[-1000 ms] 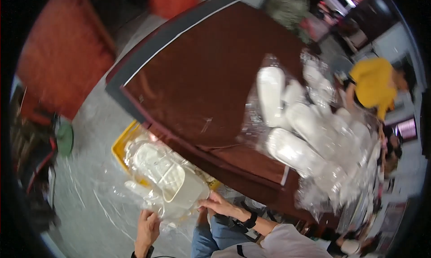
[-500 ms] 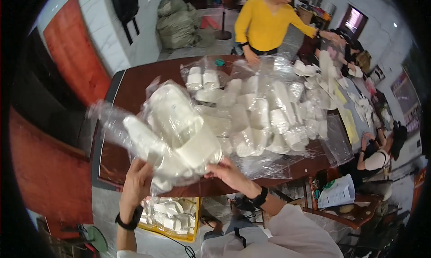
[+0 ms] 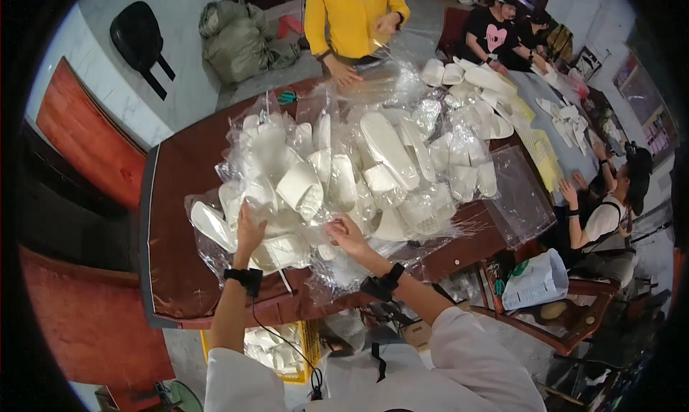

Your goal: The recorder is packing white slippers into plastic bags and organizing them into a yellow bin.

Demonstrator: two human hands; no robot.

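White slippers in clear plastic bags (image 3: 308, 186) lie heaped across the table. My left hand (image 3: 250, 234) is at the near left of the heap, its fingers closed on a bag of slippers (image 3: 273, 253). The fingertips are partly lost against the shiny film. To the right of it, my right hand (image 3: 349, 237) has its thumb and fingers pinched on clear plastic film at the heap's near edge. A single bagged slipper (image 3: 213, 225) sticks out to the left of my left hand.
The brown table (image 3: 179, 268) has a flat plastic bag (image 3: 520, 200) at its right. Below stands a yellow crate (image 3: 310, 351) of white slippers. A person in yellow (image 3: 344, 24) stands across the table. Others sit along a grey table (image 3: 549, 110). A chair holds a white bag (image 3: 537, 281).
The bagged slippers I held up have come down onto the left of the heap. My hands have moved inward over the table. The person in yellow has drawn back the outstretched arm.
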